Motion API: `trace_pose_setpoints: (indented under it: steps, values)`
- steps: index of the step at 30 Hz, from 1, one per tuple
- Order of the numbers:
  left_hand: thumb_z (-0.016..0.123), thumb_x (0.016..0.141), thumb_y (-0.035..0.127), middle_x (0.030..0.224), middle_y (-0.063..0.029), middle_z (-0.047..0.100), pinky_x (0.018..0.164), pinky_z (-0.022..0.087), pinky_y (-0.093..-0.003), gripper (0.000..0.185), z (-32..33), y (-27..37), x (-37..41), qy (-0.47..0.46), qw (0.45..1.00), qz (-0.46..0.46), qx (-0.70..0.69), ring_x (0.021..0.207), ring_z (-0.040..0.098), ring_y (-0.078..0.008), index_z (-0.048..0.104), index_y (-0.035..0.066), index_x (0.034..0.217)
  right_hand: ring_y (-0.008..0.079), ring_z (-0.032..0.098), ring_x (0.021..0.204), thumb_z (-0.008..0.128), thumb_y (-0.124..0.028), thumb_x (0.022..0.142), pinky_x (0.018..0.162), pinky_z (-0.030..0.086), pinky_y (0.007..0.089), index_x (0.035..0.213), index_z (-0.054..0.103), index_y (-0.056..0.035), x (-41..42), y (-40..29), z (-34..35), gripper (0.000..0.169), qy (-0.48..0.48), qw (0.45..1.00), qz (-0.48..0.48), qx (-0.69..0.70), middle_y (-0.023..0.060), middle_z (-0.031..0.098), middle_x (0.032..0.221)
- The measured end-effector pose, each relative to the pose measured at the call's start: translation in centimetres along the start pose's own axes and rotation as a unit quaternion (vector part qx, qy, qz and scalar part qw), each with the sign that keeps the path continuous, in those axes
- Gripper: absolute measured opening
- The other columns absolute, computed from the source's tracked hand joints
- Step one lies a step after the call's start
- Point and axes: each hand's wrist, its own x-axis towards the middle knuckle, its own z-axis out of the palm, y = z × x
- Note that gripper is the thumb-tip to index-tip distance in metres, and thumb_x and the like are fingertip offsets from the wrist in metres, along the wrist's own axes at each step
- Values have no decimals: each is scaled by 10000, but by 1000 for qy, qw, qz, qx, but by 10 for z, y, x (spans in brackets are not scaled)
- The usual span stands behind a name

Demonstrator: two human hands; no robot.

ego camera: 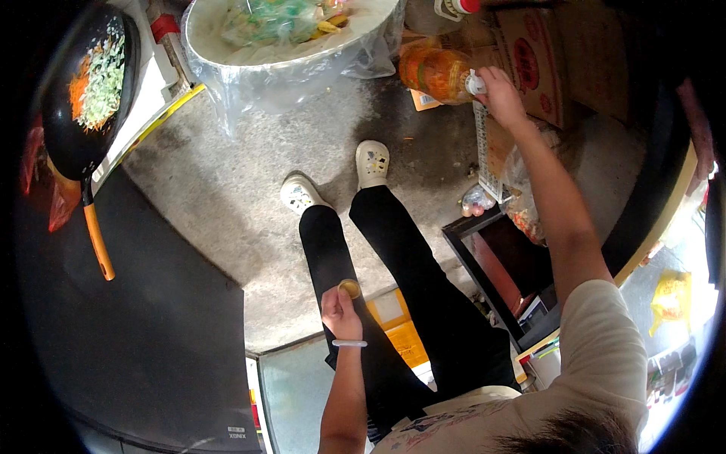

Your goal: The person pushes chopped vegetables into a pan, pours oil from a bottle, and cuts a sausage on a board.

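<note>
My right hand (505, 99) grips the white neck of a large plastic bottle (439, 74). Amber liquid, perhaps cooking oil, fills the bottle, which appears tilted or lying over beside some cardboard boxes. Down near my left leg, my left hand (342, 312) pinches a small round yellowish cap (350, 288) between thumb and fingers. Far to the left sits a black wok (59, 125) with a wooden handle (98, 241). Chopped pale-green vegetable pieces (102, 91) and shredded carrot (76, 91) lie in it.
A plastic-lined bin (207, 42) holds scraps ahead of my feet. Cardboard boxes (530, 65) and a white wire rack (482, 153) stand at the right. The dark top of an appliance (142, 318) fills the lower left. A black open frame (482, 284) is beside my right leg.
</note>
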Motion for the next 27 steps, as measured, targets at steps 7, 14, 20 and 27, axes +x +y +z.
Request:
trace_pose_setpoints:
  steps: [7, 14, 20, 27]
  values:
    - [565, 973, 172, 889, -54, 589, 728, 457, -258, 213, -1, -8, 0, -2, 1000, 10, 27, 820, 553, -119, 629, -25, 928, 352, 523, 1093, 734, 11, 672, 914, 457, 423, 1078, 555, -40, 4, -4, -5, 446, -11, 1000, -7, -5, 142, 557, 1088]
    - [565, 973, 178, 920, -67, 606, 747, 464, -267, 218, -2, -3, 0, 2, 1000, 13, 23, 839, 570, -135, 630, -26, 930, 353, 522, 1081, 719, 27, 662, 911, 454, 424, 1010, 551, -27, 13, -3, -4, 391, -47, 998, -2, -30, 144, 553, 1054]
    - [558, 975, 162, 927, -68, 609, 762, 463, -268, 209, -3, -6, 1, -3, 999, 12, 32, 849, 568, -131, 632, -29, 935, 345, 520, 1085, 716, 31, 668, 907, 453, 424, 1023, 554, -31, 13, -1, -5, 395, -40, 999, -18, 5, 147, 554, 1060]
    - [557, 976, 155, 925, -65, 608, 769, 462, -266, 200, -1, -1, 3, -3, 1000, 16, 18, 850, 566, -128, 631, -28, 940, 351, 529, 1066, 705, -51, 753, 889, 462, 424, 1065, 578, -44, 12, -1, -7, 337, -51, 999, -13, 13, 135, 563, 1056]
